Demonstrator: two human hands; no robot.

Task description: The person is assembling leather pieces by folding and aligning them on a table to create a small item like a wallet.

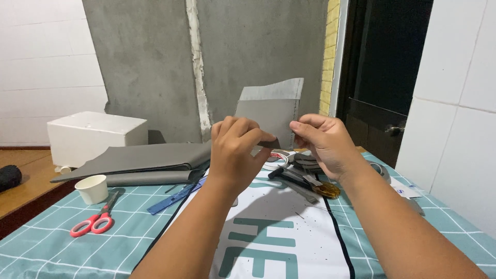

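Grey sheet [271, 111] held upright above the counter [413, 217], pinched at its lower edge by both hands: left [235, 150], right [323, 142]. Best kept taut, thumbs near the stitched edge. Scissors [95, 219], cup [93, 188], ruler [175, 197] lie left.

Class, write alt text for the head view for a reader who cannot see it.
Two bare hands, left hand and right hand, hold up a grey leather piece above a teal checked table. Red scissors, a paper cup and a blue ruler lie there.
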